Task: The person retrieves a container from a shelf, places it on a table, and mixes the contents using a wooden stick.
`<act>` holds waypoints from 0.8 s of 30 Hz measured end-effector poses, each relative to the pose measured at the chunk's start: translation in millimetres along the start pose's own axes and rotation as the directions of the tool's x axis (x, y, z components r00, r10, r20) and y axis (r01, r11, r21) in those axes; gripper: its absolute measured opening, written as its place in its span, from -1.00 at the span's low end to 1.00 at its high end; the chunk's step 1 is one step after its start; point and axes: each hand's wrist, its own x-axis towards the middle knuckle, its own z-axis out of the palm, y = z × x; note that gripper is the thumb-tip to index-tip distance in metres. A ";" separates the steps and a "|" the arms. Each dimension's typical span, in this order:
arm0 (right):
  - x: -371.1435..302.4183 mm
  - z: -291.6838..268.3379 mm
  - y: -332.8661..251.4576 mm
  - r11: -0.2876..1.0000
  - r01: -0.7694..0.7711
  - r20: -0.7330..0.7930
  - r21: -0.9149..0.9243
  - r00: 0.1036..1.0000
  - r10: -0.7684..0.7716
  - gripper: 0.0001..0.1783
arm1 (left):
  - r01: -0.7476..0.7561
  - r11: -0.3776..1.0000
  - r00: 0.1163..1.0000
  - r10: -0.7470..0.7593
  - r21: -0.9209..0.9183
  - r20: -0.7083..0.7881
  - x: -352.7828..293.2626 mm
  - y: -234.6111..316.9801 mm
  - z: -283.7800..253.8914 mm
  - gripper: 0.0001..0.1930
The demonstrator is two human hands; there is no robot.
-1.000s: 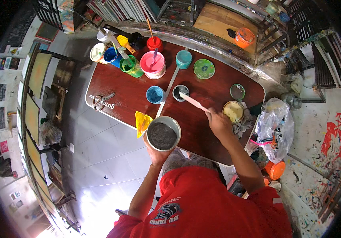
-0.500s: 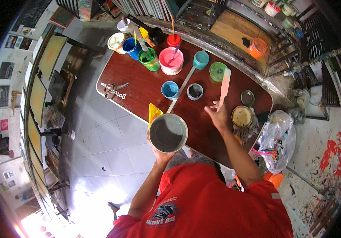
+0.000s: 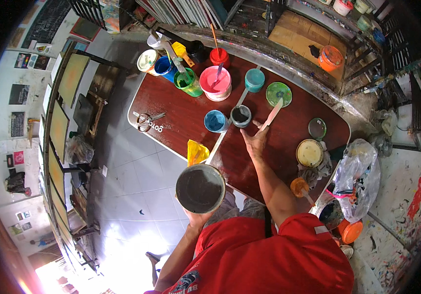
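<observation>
My left hand (image 3: 198, 216) is wrapped under and around the side of a round tub of grey paint (image 3: 200, 189), held above the table's near edge. My right hand (image 3: 256, 142) grips a spatula (image 3: 272, 114) with a pale pinkish blade slanting up to the right. Fingertips of that same hand reach the near side of a small cup of black paint (image 3: 240, 114); whether they grasp it cannot be made out. Beside it stands a cup of blue paint (image 3: 216, 121). A green-smeared lid (image 3: 279, 94) lies by the blade's tip, and a teal cup (image 3: 254, 80) stands behind.
On the brown table (image 3: 171, 100) lie scissors (image 3: 150, 121) at left. A pink paint tub (image 3: 215, 83), a green container (image 3: 188, 82) and other paint pots line the far side. A yellowish lid (image 3: 309, 153) and plastic bag (image 3: 357, 179) are at right.
My right hand has moved left to the black paint cup, and the spatula has tipped lower. That cup now sits closer to the blue one. The grey paint tub has come nearer to me.
</observation>
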 end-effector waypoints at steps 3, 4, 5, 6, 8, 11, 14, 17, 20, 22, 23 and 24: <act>-5.1 -9.9 -10.6 0.997 0.034 0.038 -0.065 0.999 -0.031 0.02 | -0.004 1.000 1.000 0.004 -0.007 0.006 2.2 -3.1 0.4 -0.18; -5.0 -8.1 -9.2 0.996 0.077 0.020 -0.051 0.997 -0.076 0.03 | -0.023 0.997 0.999 0.025 -0.080 0.025 2.5 3.1 0.2 -0.18; -3.6 -6.1 -7.5 0.992 0.121 0.003 -0.039 0.993 -0.121 0.04 | 0.020 0.962 0.998 -0.004 -0.271 0.059 2.1 -2.3 -1.1 -0.18; -1.2 -4.0 -5.4 0.993 0.107 0.024 -0.058 0.994 -0.106 0.05 | 0.073 0.885 0.995 -0.035 -0.459 0.091 0.5 -7.6 -2.1 -0.18; 1.9 8.4 -14.9 0.997 0.062 0.094 -0.045 0.994 -0.057 0.05 | 0.165 0.692 0.986 -0.096 -0.702 0.138 -3.5 -16.5 -6.7 -0.18; 10.9 27.3 -17.3 0.999 0.042 0.109 0.000 0.993 -0.041 0.04 | 0.212 0.706 0.977 -0.137 -0.676 0.163 -2.9 -21.8 -11.7 -0.19; 21.9 50.0 1.0 0.984 0.068 0.055 0.166 0.995 -0.078 0.04 | 0.224 0.814 0.973 -0.156 -0.536 0.170 -1.1 -21.8 -16.3 -0.19; 26.5 60.5 12.4 0.983 0.068 -0.030 0.169 0.998 -0.064 -0.06 | 0.227 0.852 0.971 -0.163 -0.472 0.172 -0.8 -24.2 -21.4 -0.17; 28.6 48.8 6.5 0.997 -0.055 0.035 0.047 0.998 0.053 -0.11 | 0.223 0.881 0.972 -0.171 -0.418 0.159 0.4 -30.3 -27.3 -0.15; 21.6 34.9 -3.7 0.997 -0.073 0.019 -0.015 0.997 0.073 -0.14 | 0.204 0.901 0.977 -0.159 -0.382 0.145 2.3 -34.9 -26.5 -0.13; 16.0 24.3 -4.1 0.998 -0.041 -0.006 -0.046 0.999 0.040 -0.13 | 0.188 0.917 0.979 -0.148 -0.352 0.140 4.1 -35.5 -26.2 -0.12; 7.8 12.5 -4.8 0.997 -0.010 -0.032 -0.079 0.999 0.008 -0.13 | 0.170 0.935 0.982 -0.134 -0.312 0.134 6.2 -36.2 -26.2 -0.10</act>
